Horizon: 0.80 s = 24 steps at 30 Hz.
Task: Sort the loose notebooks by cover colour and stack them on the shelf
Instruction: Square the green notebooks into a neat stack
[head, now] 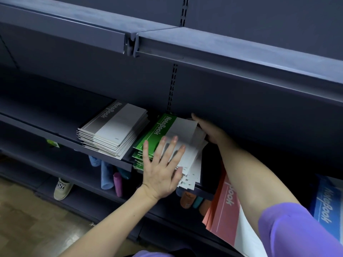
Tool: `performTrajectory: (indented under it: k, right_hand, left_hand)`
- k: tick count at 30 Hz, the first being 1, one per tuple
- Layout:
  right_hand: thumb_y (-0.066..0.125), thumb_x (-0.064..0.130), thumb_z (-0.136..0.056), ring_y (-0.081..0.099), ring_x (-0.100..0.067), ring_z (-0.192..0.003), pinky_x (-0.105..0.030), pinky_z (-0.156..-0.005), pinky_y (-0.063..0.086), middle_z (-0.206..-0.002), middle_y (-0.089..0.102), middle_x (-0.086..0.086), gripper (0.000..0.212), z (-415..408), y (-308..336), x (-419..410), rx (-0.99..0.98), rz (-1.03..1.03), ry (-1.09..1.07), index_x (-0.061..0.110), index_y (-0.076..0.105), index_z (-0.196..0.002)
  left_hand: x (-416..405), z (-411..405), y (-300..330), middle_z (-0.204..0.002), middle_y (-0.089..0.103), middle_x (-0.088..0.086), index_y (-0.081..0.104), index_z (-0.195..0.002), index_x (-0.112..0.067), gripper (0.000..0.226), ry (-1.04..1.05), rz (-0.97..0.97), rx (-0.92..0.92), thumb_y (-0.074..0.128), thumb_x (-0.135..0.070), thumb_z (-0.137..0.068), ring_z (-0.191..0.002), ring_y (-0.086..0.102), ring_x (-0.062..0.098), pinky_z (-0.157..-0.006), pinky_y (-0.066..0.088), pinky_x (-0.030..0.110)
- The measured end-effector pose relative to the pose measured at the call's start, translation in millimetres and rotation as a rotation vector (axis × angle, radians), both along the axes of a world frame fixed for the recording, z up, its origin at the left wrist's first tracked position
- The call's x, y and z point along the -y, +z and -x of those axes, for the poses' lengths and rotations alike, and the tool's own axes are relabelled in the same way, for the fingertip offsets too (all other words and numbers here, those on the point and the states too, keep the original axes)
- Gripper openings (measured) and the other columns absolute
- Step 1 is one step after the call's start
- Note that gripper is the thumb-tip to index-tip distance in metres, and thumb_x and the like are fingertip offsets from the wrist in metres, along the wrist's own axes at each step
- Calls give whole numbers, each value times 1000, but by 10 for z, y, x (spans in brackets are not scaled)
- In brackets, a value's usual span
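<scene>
A stack of green-and-white notebooks (163, 130) lies on the dark blue shelf (61, 138), its front edges fanned out unevenly. My left hand (163, 169) lies flat on top of the stack near its front, fingers spread and straight. My right hand (207, 128) reaches to the far right side of the same stack, touching its back edge; its fingers are partly hidden behind the covers. To the left sits a neat stack of grey-and-white notebooks (115, 130). Red notebooks (226, 210) and a blue notebook (326, 206) lie under my right arm.
An upper shelf (222, 52) overhangs the stacks closely. On the shelf below stand rolled items in blue, purple, orange and teal (111, 175). A beige shoe (62, 188) rests on the bottom shelf by the brown floor. The left part of the notebook shelf is bare.
</scene>
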State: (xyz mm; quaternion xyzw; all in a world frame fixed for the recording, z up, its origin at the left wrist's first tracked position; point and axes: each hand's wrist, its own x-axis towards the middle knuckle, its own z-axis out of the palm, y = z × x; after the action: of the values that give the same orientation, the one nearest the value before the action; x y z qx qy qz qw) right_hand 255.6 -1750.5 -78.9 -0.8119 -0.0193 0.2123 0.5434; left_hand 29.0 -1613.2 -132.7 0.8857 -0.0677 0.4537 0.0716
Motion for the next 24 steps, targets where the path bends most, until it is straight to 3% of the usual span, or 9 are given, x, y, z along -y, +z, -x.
performTrajectory:
  k: [1, 2, 4, 6, 13, 18, 21, 24]
  right_hand:
    - [71, 84, -59, 64, -22, -112, -42, -98, 51, -124, 68, 3, 82, 14, -19, -4, -21, -26, -15, 34, 66, -124]
    - [71, 79, -64, 65, -22, -109, -39, -95, 51, -121, 69, 1, 75, 115, 15, -32, -26, -44, -17, 31, 67, -121]
    - [66, 56, -84, 66, -22, -95, -34, -83, 50, -106, 72, -4, 38, 214, 29, -61, -13, -38, -12, 23, 71, -103]
    - [63, 42, -91, 64, -21, -85, -34, -80, 48, -95, 72, -7, 22, 203, 7, -61, -25, -54, -30, 21, 69, -89]
    - [58, 45, -93, 64, -26, -78, -31, -68, 46, -88, 71, -9, 30, 160, 123, -58, -30, 36, 22, 18, 70, -86]
    - [40, 64, -97, 65, -22, -102, -36, -93, 49, -109, 71, -2, 52, 6, 254, -96, -3, 12, 89, 28, 77, -108]
    - [51, 68, -89, 65, -28, -106, -39, -99, 47, -112, 71, -4, 48, 31, 180, -162, 47, 110, 109, 30, 76, -104]
    - [63, 63, -81, 68, -31, -103, -39, -95, 49, -104, 73, -5, 43, 23, 44, -231, 90, 130, 89, 24, 75, -95]
  left_hand:
    - [50, -9, -1, -153, 43, 11, 46, -145, -19, 53, 4, -5, 7, 32, -41, -99, -142, 38, 37, -111, 20, 72]
    - [95, -27, -11, -153, 43, 11, 46, -145, -20, 53, 16, -15, 9, 34, -42, -98, -142, 39, 37, -110, 21, 72]
    - [164, -67, -33, -152, 45, 10, 48, -145, -21, 55, 50, -30, 12, 36, -42, -96, -141, 40, 37, -110, 23, 71]
    - [212, -101, -50, -150, 47, 10, 53, -143, -21, 57, 83, -20, 14, 39, -41, -92, -139, 43, 37, -110, 25, 70]
    - [207, -104, -53, -151, 46, 9, 54, -143, -22, 54, 58, -6, 15, 36, -40, -96, -139, 42, 37, -111, 23, 70]
    - [209, -90, 20, -155, 39, 8, 43, -148, -23, 52, 6, 1, -2, 34, -40, -100, -144, 36, 33, -115, 14, 68]
    - [231, -124, -24, -155, 41, 7, 44, -148, -23, 55, 31, -44, 5, 35, -45, -99, -144, 36, 34, -115, 18, 68]
    - [267, -166, -106, -151, 47, 4, 53, -144, -26, 56, 99, -102, 38, 41, -51, -95, -140, 41, 34, -112, 25, 67]
